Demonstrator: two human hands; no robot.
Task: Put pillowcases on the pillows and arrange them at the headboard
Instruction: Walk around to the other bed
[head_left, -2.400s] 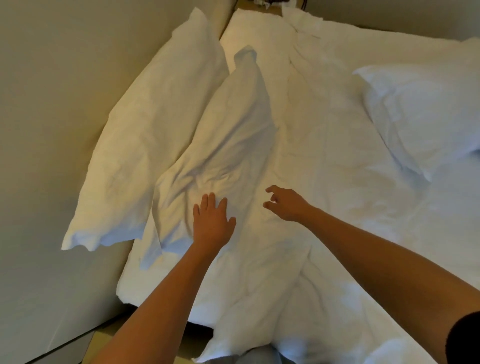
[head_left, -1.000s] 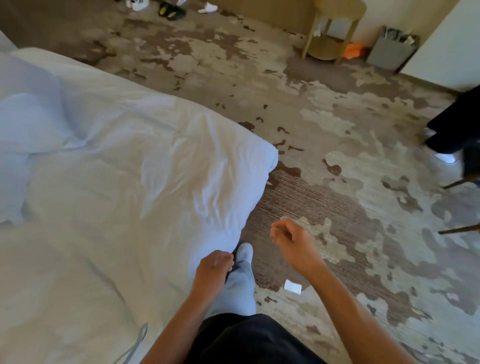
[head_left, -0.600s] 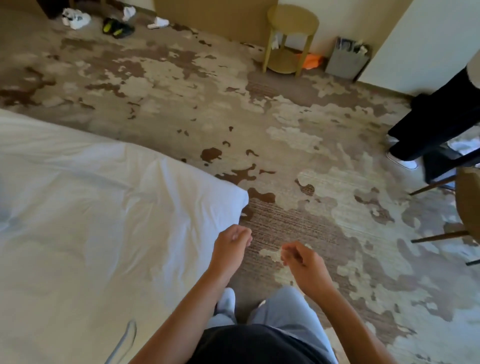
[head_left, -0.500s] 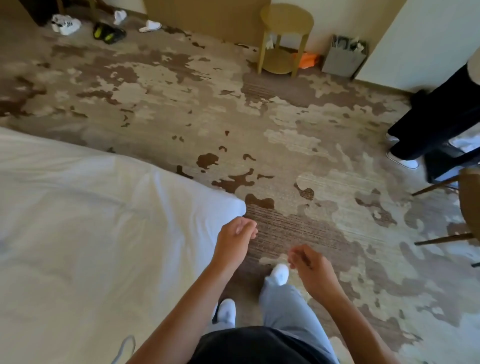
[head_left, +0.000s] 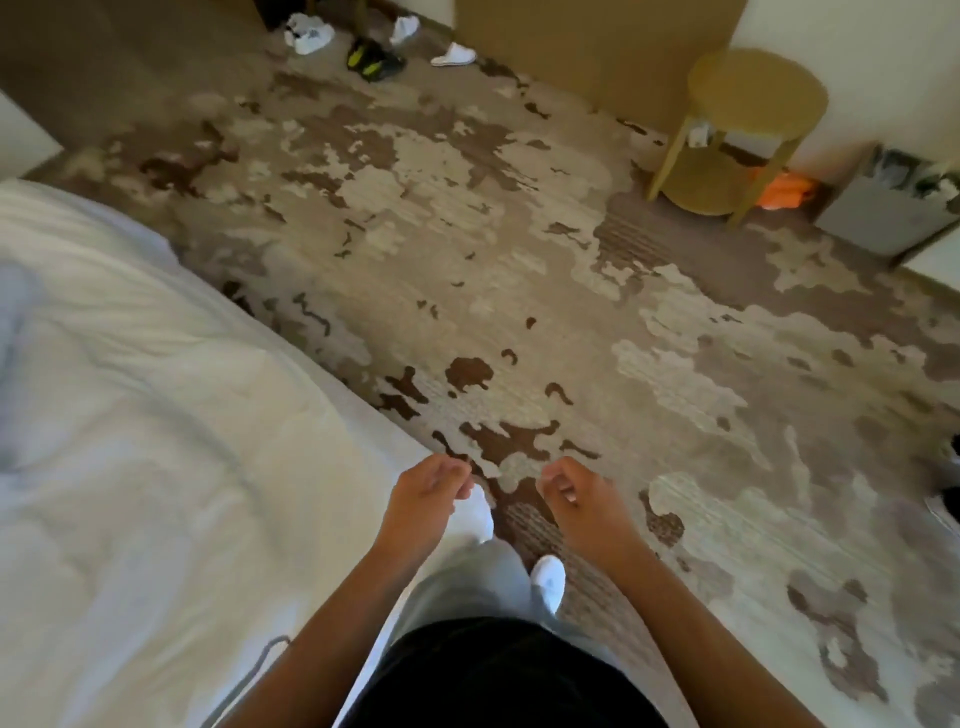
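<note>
The bed (head_left: 145, 467) with its white crumpled cover fills the left half of the view. No pillow or pillowcase shows in this frame. My left hand (head_left: 423, 501) hovers at the bed's corner, fingers loosely curled with nothing in them. My right hand (head_left: 576, 501) hangs beside it over the carpet, fingers also curled and holding nothing. Below them are my grey trousers and white-socked feet (head_left: 548, 577).
Patterned brown and beige carpet (head_left: 519, 286) spreads ahead. A round wooden side table (head_left: 748, 124) stands at the far right wall, with an orange item (head_left: 787, 189) and a grey bin (head_left: 888, 208) beside it. Shoes and slippers (head_left: 374, 57) lie at the far wall.
I have turned away from the pillows at the headboard toward the room. The view now shows the bed's edge and carpet. Both hands dropped and curled in front of me, and the person at right left view.
</note>
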